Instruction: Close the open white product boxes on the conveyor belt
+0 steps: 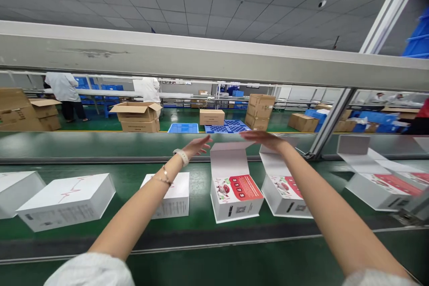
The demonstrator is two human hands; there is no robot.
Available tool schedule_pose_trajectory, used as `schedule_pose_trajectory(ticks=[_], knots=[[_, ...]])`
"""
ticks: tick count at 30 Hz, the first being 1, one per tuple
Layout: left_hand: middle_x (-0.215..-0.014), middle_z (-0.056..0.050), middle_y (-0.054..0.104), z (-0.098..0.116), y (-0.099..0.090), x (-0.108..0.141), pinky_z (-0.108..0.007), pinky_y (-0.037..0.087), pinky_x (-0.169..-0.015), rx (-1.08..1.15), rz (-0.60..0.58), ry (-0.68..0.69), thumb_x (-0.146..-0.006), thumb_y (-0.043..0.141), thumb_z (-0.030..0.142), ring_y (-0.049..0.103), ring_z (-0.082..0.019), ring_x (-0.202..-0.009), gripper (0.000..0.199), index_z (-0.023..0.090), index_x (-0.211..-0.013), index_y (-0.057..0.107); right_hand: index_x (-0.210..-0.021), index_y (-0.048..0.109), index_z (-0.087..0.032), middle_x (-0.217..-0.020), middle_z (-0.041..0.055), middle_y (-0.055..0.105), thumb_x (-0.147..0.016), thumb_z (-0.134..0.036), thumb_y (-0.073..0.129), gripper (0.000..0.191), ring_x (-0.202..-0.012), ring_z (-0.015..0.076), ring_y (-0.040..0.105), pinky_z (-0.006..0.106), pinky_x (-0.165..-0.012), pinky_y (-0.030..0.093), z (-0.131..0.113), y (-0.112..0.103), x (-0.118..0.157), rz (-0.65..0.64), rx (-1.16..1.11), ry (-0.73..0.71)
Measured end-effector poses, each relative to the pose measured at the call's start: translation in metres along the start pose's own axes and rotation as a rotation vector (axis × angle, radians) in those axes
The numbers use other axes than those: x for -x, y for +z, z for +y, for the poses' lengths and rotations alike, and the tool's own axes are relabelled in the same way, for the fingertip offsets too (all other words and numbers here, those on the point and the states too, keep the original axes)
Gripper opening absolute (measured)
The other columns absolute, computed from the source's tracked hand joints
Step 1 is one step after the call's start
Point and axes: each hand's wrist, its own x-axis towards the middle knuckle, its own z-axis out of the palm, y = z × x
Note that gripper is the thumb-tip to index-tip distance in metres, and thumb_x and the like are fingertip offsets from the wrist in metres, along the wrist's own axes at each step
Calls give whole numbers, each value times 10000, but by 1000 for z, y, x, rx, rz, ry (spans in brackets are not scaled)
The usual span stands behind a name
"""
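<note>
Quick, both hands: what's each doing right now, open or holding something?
Left hand: open, fingers spread, empty.
Right hand: open, empty, above the raised white lid of an open cardboard box.

No words can be read clearly here. The red panel [244, 189] on the open white box [234, 209] carries white marks, and the closed white box [67, 201] has small grey print [65, 216] on its side, but both are too small to read.
</note>
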Motion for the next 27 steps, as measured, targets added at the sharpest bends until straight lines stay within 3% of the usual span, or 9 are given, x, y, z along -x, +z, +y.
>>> schedule_pose_trajectory(ticks=[3, 5, 7, 10, 14, 17, 21, 24, 27], knots=[[-1066, -126, 588, 22, 24, -29, -362, 474, -689, -81, -212, 4, -703, 498, 627, 588, -265, -847, 622, 159, -1108, 552, -1042, 601, -244, -1093, 47, 595, -617, -426, 669, 468, -902, 160, 595, 262, -705, 479, 19, -9, -2, -456, 59, 11], [-1146, -119, 540, 26, 37, -22, -375, 428, -803, -124, -259, 31, -607, 628, 595, 530, -287, -977, 724, 172, -1179, 494, -1112, 546, -263, -1192, 26, 529, -602, -416, 683, 549, -1007, 146, 545, 258, -785, 456, 30, -11, 15, -550, 69, -14], [-1224, -128, 472, 24, 54, 0, -405, 347, -902, -261, -236, 121, -531, 690, 582, 444, -319, -1080, 867, 166, -1243, 423, -1182, 478, -280, -1258, 15, 467, -590, -421, 694, 646, -1095, 162, 481, 282, -855, 423, 42, -9, 41, -510, 71, -83], [-1185, -170, 477, 10, 92, 44, -466, 326, -879, -656, -110, 328, -526, 691, 590, 427, -368, -1052, 917, 138, -1263, 386, -1266, 376, -278, -1310, 37, 402, -531, -414, 739, 831, -1179, 229, 391, 363, -938, 359, 64, 11, 86, -417, 125, -188], [-1109, -151, 507, -27, 139, 88, -448, 363, -813, -1003, 45, 486, -756, 593, 311, 462, -319, -993, 534, 177, -1234, 395, -1315, 280, -323, -1394, 43, 241, -557, -299, 740, 887, -1188, 278, 371, 394, -931, 357, 91, 59, 135, -355, 198, -171], [-1209, -128, 447, -56, 152, 98, -435, 356, -866, -954, 100, 552, -829, 456, 176, 413, -288, -1096, 461, 218, -1272, 336, -1333, 197, -368, -1428, 0, 109, -643, -252, 663, 841, -1175, 261, 393, 354, -870, 416, 103, 84, 155, -268, 153, -130], [-1352, -133, 287, -79, 155, 97, -428, 324, -955, -622, 253, 296, -792, 520, 392, 294, -295, -1219, 684, 187, -1346, 174, -1373, 120, -226, -1411, 76, 189, -697, -390, 610, 851, -1219, 257, 328, 377, -947, 350, 115, 105, 172, -99, -82, 40], [-1244, -104, 458, -82, 162, 96, -369, 389, -896, -379, 111, 75, -806, 435, 500, 424, -274, -1132, 591, 183, -1291, 321, -1280, 359, -175, -1243, 98, 475, -762, -485, 495, 619, -1103, 257, 469, 367, -883, 402, 121, 117, 181, -127, -256, 162], [-1054, -81, 597, -72, 169, 100, -332, 430, -795, -324, 42, -29, -828, 360, 519, 542, -261, -976, 480, 192, -1156, 485, -1090, 535, -168, -1066, 91, 601, -769, -526, 453, 488, -976, 261, 550, 337, -798, 437, 114, 117, 183, -90, -255, 179]])
